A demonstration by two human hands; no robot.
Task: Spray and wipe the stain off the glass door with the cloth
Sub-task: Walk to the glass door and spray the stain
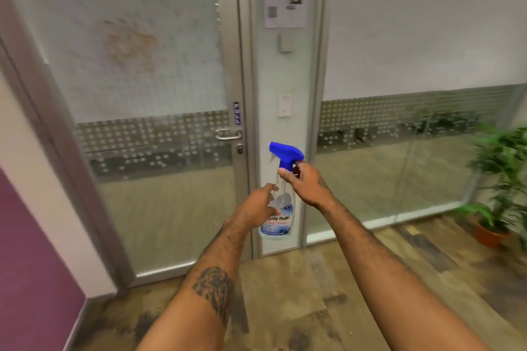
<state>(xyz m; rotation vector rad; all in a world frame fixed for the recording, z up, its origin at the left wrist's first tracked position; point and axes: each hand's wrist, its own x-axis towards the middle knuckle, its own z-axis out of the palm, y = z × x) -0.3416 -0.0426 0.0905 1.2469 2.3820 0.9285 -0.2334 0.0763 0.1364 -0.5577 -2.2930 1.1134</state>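
Observation:
A clear spray bottle [281,208] with a blue trigger head [286,151] hangs upright in front of me, nozzle pointing left. My right hand [306,185] grips its neck just under the trigger. My left hand [258,206] touches the left side of the bottle's body, fingers partly spread. An orange-brown stain [128,43] marks the frosted upper part of the glass door [148,80], up and to the left of the bottle. No cloth is in view.
The door has a metal frame with a lever handle [228,134] and a keypad [237,113]. A narrow panel [285,71] with a taped paper notice stands behind the bottle. Glass partition to the right, potted plant [502,185] at far right, purple wall [34,251] at left.

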